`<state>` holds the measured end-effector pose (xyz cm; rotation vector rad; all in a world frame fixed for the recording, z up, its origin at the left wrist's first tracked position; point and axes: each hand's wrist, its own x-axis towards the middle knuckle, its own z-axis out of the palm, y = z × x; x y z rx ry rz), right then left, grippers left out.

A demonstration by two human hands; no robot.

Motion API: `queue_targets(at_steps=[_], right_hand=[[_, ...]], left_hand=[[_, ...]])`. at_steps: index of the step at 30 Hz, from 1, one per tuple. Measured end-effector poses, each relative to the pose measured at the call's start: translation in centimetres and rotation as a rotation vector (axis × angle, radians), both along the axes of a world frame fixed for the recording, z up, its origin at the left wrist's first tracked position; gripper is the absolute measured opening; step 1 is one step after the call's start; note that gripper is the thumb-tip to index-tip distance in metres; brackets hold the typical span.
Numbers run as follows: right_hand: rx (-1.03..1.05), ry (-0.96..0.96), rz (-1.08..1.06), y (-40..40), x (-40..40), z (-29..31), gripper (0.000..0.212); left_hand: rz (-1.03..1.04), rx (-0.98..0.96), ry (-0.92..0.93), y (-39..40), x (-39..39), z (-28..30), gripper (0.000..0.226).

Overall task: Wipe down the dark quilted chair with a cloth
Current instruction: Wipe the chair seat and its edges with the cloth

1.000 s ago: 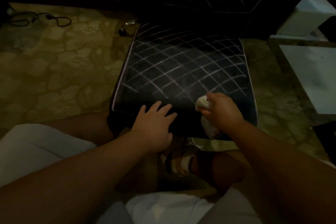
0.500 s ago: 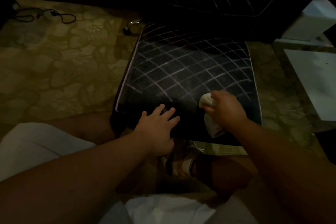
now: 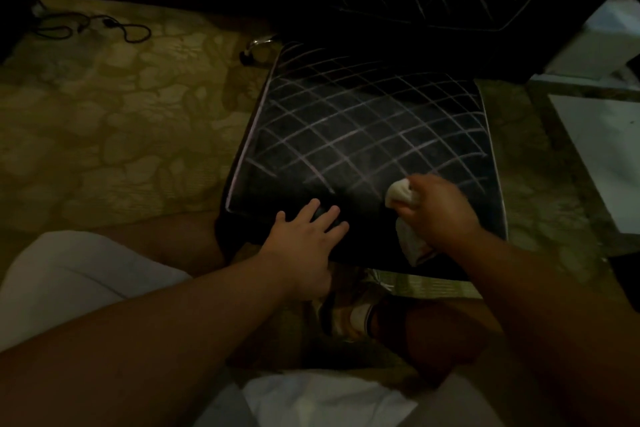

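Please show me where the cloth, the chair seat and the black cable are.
cloth [image 3: 398,195], head view, on the bunched white end beside the right hand's fingers.
chair seat [image 3: 349,135], head view, on the quilted top.
black cable [image 3: 133,32], head view, on its loop on the floor.

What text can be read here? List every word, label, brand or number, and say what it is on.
None: no readable text shows in this dim view.
Chair: only quilting lines, no label.
Cloth in the right hand: plain.
White box at right: no legible marking.
Left hand rests on the seat's front edge.
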<state>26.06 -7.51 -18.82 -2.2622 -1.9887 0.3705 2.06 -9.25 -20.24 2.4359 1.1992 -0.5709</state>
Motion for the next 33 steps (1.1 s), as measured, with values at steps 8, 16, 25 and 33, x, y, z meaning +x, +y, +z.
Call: queue_targets(at_steps=[8,16,25,33], right_hand=[[0.025,-0.026,-0.113,1.2,0.6,0.2,0.036],[0.061,-0.02,-0.181,2.4,1.7,-0.7,0.042],[-0.031,-0.007,0.136,0.0,-1.5,-0.9,0.028],[-0.035,-0.032,-0.228,4.4,1.4,0.6,0.045]], left_hand=[[0.015,-0.002,-0.023,0.0,0.2,0.1,0.087],[0.02,-0.003,-0.04,0.2,0.0,0.0,0.086],[0.029,0.003,-0.038,0.3,0.1,-0.2,0.086],[0.037,-0.024,-0.07,0.4,-0.1,-0.3,0.084]])
